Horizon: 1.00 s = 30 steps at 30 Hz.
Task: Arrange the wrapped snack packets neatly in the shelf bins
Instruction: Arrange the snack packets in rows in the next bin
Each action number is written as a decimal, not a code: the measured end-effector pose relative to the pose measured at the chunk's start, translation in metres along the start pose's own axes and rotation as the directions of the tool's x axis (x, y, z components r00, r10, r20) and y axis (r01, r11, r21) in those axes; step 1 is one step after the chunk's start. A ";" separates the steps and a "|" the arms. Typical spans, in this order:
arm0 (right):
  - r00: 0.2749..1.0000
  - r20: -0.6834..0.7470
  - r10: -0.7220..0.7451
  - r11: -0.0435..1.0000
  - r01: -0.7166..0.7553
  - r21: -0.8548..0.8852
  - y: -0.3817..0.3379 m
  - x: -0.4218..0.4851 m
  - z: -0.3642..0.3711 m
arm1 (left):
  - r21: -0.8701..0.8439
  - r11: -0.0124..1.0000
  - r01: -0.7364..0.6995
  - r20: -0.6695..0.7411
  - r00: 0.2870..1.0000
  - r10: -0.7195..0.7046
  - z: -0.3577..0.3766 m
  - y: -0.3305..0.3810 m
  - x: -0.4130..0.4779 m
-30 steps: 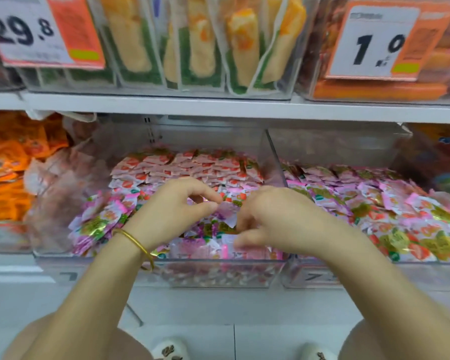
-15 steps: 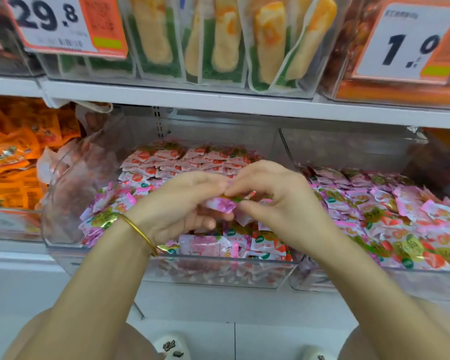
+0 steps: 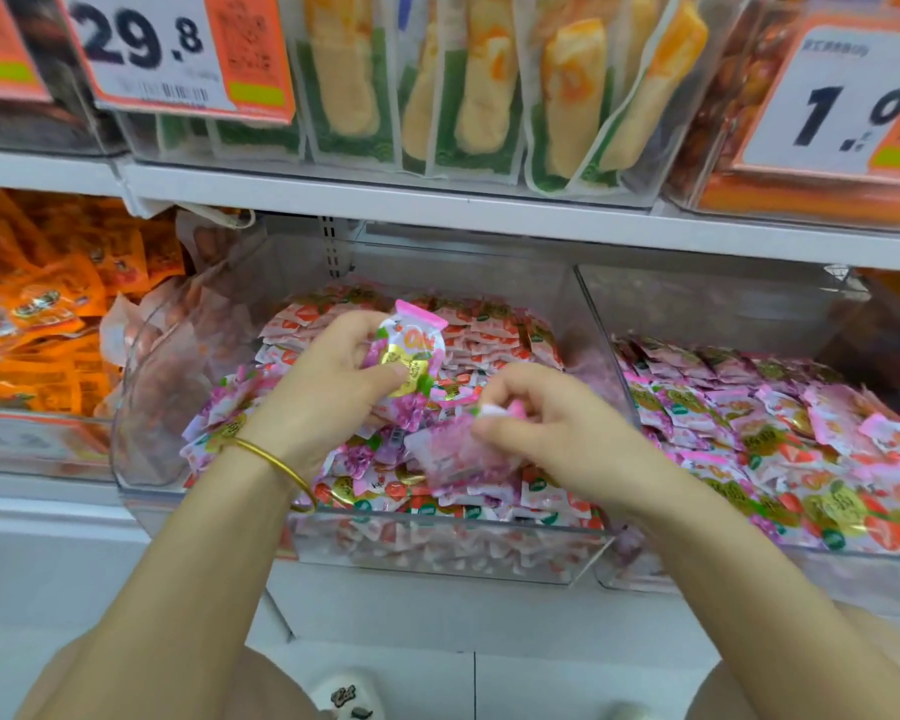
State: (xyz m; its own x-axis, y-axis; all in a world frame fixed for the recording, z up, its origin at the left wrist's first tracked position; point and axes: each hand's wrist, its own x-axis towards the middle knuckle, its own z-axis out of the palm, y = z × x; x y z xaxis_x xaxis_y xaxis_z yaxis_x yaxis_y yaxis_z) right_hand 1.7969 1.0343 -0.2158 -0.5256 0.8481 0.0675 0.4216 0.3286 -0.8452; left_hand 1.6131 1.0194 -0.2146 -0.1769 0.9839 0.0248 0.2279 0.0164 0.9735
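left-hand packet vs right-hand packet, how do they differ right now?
The left-hand packet stands upright above the pile; the right-hand packet sits lower, tilted against it. The left-hand packet shows its printed gold label; the right-hand packet shows a plain pale pink side. Both are pink and held over the middle bin.

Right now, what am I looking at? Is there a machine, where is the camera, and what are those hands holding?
No machine here: these are a person's two bare hands, filmed by one camera worn on the head, looking down at a shop shelf. The left hand, wearing a gold bangle, holds up one snack packet. The right hand pinches a second packet lower down. Both hands are over a clear bin heaped with the same packets; a neighbouring bin on the right holds more.
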 end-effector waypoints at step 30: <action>0.827 -0.562 0.022 0.948 0.161 0.273 -0.001 0.001 -0.028 | -0.218 0.966 -0.138 0.229 0.955 0.188 0.043 0.017 -0.011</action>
State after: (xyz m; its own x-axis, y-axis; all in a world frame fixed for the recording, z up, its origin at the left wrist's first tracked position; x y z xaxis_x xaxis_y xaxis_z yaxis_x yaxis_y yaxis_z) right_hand 1.8169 1.0464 -0.2004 -0.0099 0.9420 0.3356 0.1132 0.3345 -0.9356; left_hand 1.6600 1.0161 -0.2079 0.0930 0.9836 0.1542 0.0362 -0.1581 0.9868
